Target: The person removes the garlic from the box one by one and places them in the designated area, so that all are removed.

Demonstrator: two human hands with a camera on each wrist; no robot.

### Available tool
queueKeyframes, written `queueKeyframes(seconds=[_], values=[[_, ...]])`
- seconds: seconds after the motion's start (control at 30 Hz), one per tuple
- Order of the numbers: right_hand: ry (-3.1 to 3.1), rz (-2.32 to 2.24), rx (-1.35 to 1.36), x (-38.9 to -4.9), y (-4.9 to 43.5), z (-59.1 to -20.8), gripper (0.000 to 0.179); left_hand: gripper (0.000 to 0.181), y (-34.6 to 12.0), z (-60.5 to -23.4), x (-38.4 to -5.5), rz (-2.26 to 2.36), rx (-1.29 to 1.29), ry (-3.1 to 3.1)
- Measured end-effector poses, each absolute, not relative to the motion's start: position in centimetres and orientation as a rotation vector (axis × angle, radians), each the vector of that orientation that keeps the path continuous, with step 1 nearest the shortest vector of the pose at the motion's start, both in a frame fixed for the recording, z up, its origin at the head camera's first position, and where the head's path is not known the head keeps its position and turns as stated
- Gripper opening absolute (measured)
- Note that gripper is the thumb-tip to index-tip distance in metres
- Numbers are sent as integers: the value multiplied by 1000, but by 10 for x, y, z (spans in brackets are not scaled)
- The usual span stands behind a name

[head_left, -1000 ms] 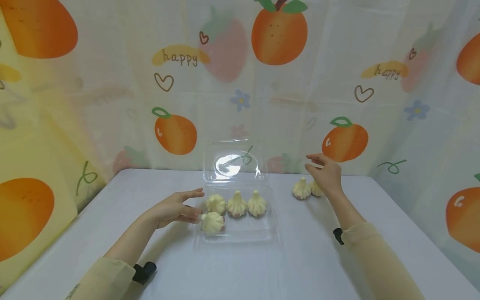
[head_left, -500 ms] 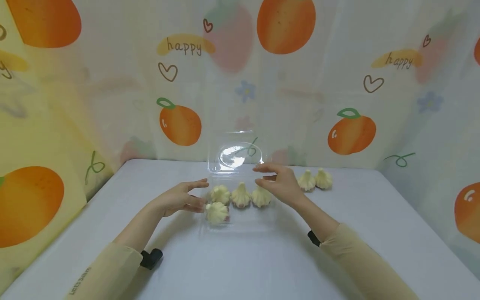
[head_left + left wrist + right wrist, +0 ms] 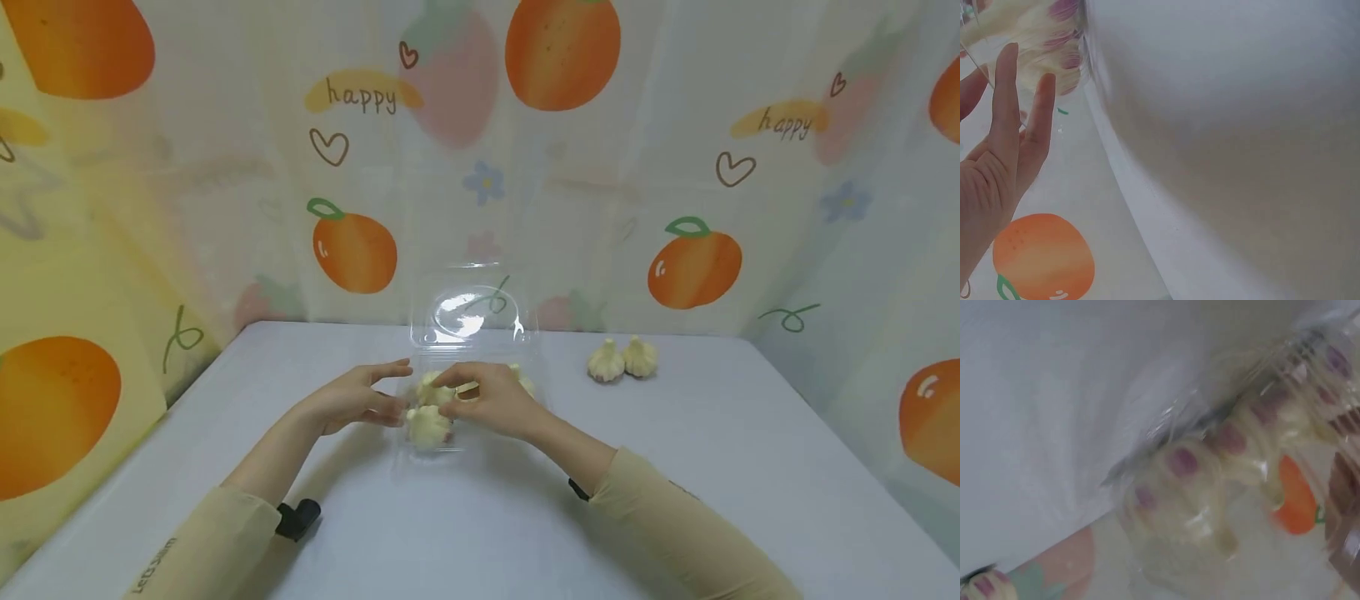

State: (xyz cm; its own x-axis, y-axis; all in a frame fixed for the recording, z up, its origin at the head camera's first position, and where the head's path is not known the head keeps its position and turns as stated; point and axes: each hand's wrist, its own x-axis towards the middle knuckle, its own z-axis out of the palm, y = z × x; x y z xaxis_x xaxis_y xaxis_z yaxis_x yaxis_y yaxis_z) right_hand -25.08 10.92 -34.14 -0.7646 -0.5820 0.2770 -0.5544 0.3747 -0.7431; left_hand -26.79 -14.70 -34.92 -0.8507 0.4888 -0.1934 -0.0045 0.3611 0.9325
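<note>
Two garlic bulbs (image 3: 606, 362) stand right of clear box (image 3: 474, 323); others sit inside it. Left hand (image 3: 351, 406): fingers loosely extended at left of box, nothing seen in grip. Right hand (image 3: 489, 400): thumb and fingers parted over front-left bulb (image 3: 428, 427) in box; contact cannot be told. Likely risk: sideways nudge rolls bulb or shifts light box. Backdrop (image 3: 585, 150) behind box reads "happy" twice; left sleeve (image 3: 217, 542) lettering barely legible.

Boxed right garlic bulb (image 3: 522, 381): partly behind the right hand (image 3: 491, 402).
Left hand (image 3: 1000, 150): cut off at the left wrist view's edge.
Garlic row (image 3: 1179, 484): blurry in the right wrist view.
Right sleeve letters (image 3: 684, 491): too small to read.
</note>
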Motion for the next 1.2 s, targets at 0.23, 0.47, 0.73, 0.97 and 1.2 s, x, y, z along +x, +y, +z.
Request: queueKeyframes(seconds=[0.23,0.47,0.73,0.97,1.2], values=[[2521,-1301,-1104,-253,90,-354,34,72,-150,-352,-267,1493,409,2193],[2537,-1276,-1105,-253,86,-361,37,71,-153,-353,-267,1506,425,2183],[2606,-1140,-1118,-253,86,-361,38,72,-154,-354,-269,1516,442,2160],[2690,-975,-1141,-252,85,-365,36,73,-154,-352,-267,1519,440,2148],[2724,-927,-1119,-255,86,-368,37,74,-152,-353,-268,1518,436,2165]])
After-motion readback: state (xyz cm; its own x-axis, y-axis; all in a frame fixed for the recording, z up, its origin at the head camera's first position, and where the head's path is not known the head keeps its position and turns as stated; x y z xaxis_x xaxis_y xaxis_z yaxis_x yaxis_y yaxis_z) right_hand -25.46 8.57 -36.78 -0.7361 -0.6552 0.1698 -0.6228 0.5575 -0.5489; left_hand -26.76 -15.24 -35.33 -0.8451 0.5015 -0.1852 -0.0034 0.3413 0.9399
